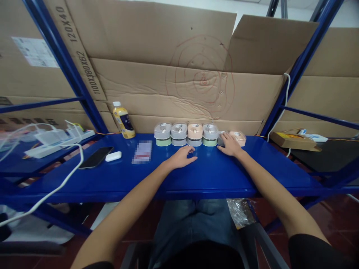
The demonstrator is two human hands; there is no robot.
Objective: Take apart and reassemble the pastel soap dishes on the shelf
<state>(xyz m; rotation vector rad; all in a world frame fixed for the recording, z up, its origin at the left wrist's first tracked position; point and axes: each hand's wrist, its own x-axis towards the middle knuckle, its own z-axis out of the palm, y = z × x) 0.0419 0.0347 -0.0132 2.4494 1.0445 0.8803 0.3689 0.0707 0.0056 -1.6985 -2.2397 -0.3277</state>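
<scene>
Several small lidded plastic boxes stand in a row along the back of the blue table, stacked two high. From the left they are a grey-over-green stack (163,133), a grey stack (179,133), a peach-over-grey stack (195,133) and a grey-over-green stack (210,133). Right of these sit a low grey box (220,139) and a low peach box (239,138). My right hand (230,145) is on the grey box, fingers over its top and thumb at its front, partly hiding it. Before the stacks, my left hand (183,157) holds nothing, its thumb and fingers apart.
Left on the blue table (112,183) are a yellow drink bottle (123,121), a black phone (97,157), a white earbud case (113,156) and a blurred-out card (142,152). Cardboard (134,78) walls the back. A white cable (67,181) crosses the left edge.
</scene>
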